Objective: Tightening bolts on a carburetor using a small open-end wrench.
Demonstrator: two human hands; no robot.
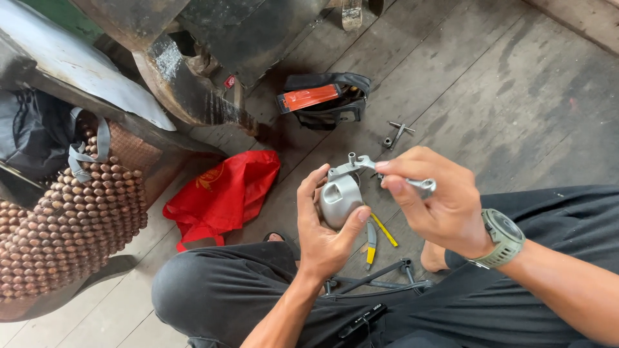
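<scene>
My left hand (pixel 320 233) grips a rounded grey metal housing part (pixel 337 200), thumb on its lower right side. My right hand (pixel 433 200), with a green watch on its wrist, pinches a silver wrench (pixel 369 165) whose far end sits on the top of the metal part. Both hands are held above my crossed legs in black trousers, over a wooden plank floor (pixel 503 90).
On the floor lie a red bag (pixel 222 193), a black and orange pouch (pixel 325 100), a small cross-shaped socket wrench (pixel 398 133), yellow-handled pliers (pixel 377 235) and a black metal frame piece (pixel 377 280). A beaded seat cover (pixel 71 225) and dark machinery (pixel 206 58) stand at left.
</scene>
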